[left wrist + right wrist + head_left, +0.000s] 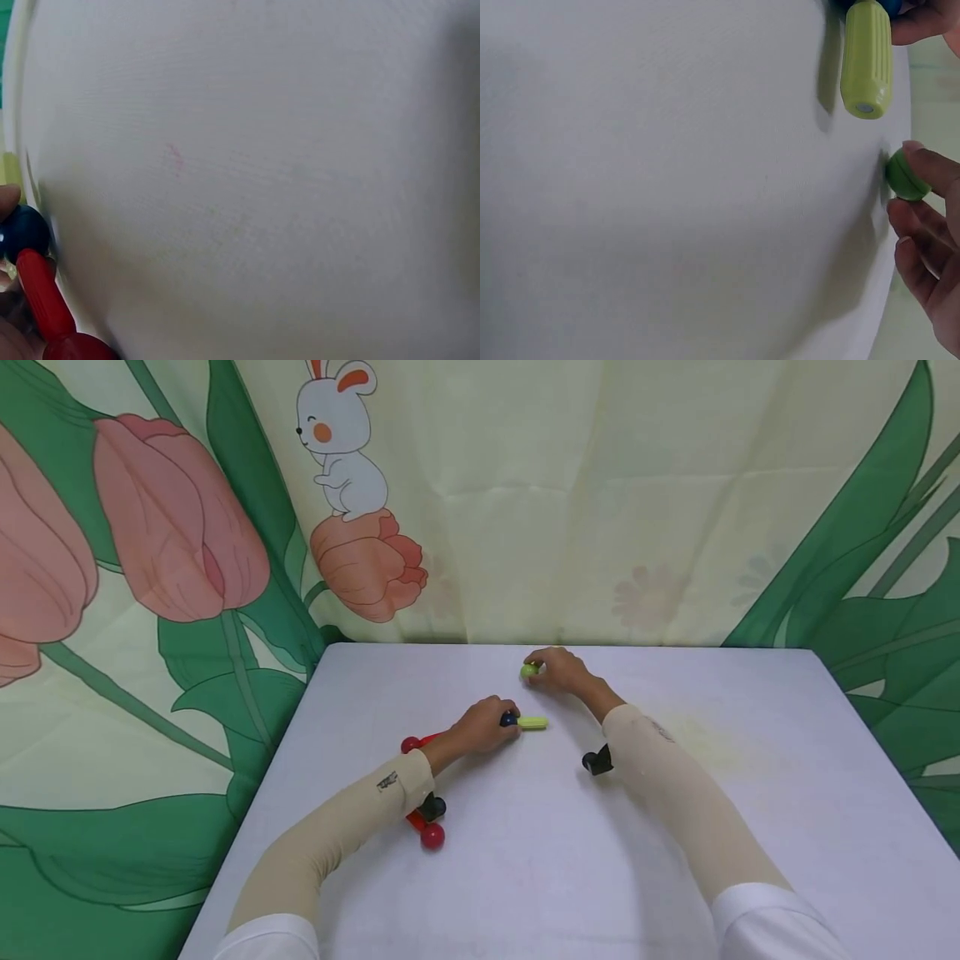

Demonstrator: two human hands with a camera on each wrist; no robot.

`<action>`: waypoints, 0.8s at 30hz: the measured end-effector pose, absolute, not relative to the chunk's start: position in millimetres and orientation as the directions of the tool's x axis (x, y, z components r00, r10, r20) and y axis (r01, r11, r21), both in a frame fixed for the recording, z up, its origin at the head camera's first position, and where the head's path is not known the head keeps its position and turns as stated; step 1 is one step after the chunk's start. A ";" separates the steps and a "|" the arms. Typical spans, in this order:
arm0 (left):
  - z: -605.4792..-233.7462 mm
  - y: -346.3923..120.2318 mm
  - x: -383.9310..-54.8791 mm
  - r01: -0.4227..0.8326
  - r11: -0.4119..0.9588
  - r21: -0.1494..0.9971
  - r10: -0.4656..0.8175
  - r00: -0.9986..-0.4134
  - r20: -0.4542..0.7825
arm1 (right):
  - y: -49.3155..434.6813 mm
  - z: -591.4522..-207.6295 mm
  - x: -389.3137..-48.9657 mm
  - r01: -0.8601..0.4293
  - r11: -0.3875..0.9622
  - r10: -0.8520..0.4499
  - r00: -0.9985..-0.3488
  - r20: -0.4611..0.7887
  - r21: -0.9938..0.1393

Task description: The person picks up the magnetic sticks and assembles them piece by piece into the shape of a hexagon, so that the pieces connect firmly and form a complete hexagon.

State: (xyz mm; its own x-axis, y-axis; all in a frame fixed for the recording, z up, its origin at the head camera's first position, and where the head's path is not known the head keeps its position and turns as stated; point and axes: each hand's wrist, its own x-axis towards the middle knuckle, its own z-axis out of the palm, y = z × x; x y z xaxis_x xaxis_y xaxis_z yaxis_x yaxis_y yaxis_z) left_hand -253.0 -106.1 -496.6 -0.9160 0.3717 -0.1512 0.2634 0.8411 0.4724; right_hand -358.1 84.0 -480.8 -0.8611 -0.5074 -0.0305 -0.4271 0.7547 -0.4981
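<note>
My left hand [483, 725] grips a dark blue ball [509, 719] of a magnetic-looking building set. From this ball a yellow-green ribbed rod [533, 723] points right, its free end showing a grey disc in the right wrist view. In the left wrist view a red rod [46, 296] joins the blue ball to a red ball [79, 348]. My right hand [562, 672], farther back and to the right, pinches a green ball [907, 175] between thumb and fingers. A gap separates the green ball from the yellow-green rod.
On the white table [525, 877], another red ball [432, 836] with a red rod [415, 820] shows beneath my left forearm, partly hidden. Black wrist cameras [597, 762] hang below both wrists. A printed curtain [525, 502] stands behind the table's far edge.
</note>
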 end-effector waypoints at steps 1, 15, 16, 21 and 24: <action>-496.0 -106.2 -252.7 0.260 0.842 0.473 0.372 -0.915 -0.159 | 86.5 -480.6 -356.5 -0.430 0.755 -0.510 -0.860 -0.030 -0.495; -495.1 -105.8 -249.6 0.254 0.858 0.446 0.365 -0.913 -0.182 | 132.6 -476.4 -317.2 -0.392 0.685 -0.542 -0.838 -0.069 -0.615; -495.6 -106.1 -249.9 0.252 0.858 0.448 0.364 -0.913 -0.182 | 135.7 -476.5 -313.9 -0.382 0.676 -0.543 -0.836 -0.076 -0.630; -495.5 -107.8 -251.0 0.224 0.844 0.488 0.354 -0.916 -0.191 | 148.3 -480.8 -300.0 -0.321 0.649 -0.532 -0.839 -0.111 -0.690; -496.2 -108.2 -252.3 0.214 0.831 0.514 0.355 -0.915 -0.193 | 152.5 -482.7 -290.8 -0.292 0.635 -0.527 -0.840 -0.125 -0.716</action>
